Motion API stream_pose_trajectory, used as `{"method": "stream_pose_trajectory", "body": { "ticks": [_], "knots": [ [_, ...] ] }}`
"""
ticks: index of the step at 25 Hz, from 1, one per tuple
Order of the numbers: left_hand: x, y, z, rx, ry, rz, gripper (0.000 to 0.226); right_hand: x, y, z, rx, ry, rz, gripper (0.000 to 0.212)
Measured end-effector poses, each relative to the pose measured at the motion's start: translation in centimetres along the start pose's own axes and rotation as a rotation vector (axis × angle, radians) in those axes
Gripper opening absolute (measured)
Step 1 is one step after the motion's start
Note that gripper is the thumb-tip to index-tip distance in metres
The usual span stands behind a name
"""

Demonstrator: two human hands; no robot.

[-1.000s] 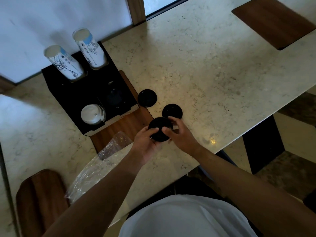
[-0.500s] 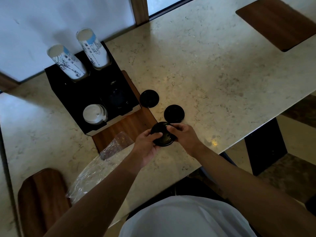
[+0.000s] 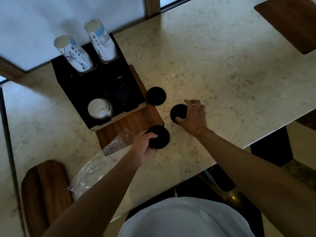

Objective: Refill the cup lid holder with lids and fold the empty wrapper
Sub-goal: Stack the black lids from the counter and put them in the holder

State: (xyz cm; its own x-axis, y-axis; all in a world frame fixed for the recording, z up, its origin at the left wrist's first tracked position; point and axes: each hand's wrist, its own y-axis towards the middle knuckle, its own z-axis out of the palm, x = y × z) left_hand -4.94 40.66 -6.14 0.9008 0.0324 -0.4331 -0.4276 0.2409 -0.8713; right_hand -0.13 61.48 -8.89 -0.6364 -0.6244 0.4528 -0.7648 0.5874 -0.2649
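Far-left board: a dark wooden board with rounded corners (image 3: 44, 199) lay at the near left edge of the pale speckled stone counter (image 3: 213, 65).
Wrapper: a crumpled clear plastic wrapper (image 3: 95, 168) lay on the counter, just under the left forearm, its upper end reaching onto a second wooden board (image 3: 131, 122).
Holder: a black box-shaped cup and lid holder (image 3: 75, 86) stood on that second board, near the wall.
Cups: two stacks of white printed paper cups (image 3: 75, 55) rose tilted from the holder's rear openings.
White lids: a stack of white plastic lids (image 3: 99, 108) sat in the front-left compartment.
Front-right compartment: dark inside; what it held could not be told.
Left hand: the left hand (image 3: 143, 146) gripped a stack of round black lids (image 3: 159, 137), thumb on top and fingers curled round its near edge, beside the board's corner.
Loose lid: a single round black lid (image 3: 156, 96) lay flat on the counter, just right of the holder.
Right hand: the right hand (image 3: 195, 117) rested on another black lid stack (image 3: 177, 112), thumb at the near rim and fingers bent over the far side; index finger lifted; whether it truly gripped was unclear.
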Motion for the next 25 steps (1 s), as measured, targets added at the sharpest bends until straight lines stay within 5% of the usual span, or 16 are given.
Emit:
{"method": "stream_pose_trajectory", "body": {
  "ticks": [4,7,12,16,25],
  "knots": [
    [-0.1,0.2,-0.5,-0.038,0.001,-0.003,0.041,-0.4,1.0,0.5,0.207,-0.187,-0.161,0.096],
    [-0.2,0.9,-0.9,-0.063,0.002,0.011,0.041,-0.5,0.9,0.5,0.149,-0.198,-0.152,0.095],
    [-0.8,1.3,-0.6,-0.059,0.035,0.07,0.034,1.6,-2.3,0.2,0.103,0.332,-0.07,0.091],
    [-1.1,0.5,0.1,0.023,-0.097,0.028,0.04,3.3,-5.8,0.9,0.161,0.39,-0.138,0.089],
    [-1.2,-1.2,0.2,0.23,-0.299,-0.057,0.053,4.8,-7.5,2.9,-0.14,0.136,-0.168,0.095]
  ]
}}
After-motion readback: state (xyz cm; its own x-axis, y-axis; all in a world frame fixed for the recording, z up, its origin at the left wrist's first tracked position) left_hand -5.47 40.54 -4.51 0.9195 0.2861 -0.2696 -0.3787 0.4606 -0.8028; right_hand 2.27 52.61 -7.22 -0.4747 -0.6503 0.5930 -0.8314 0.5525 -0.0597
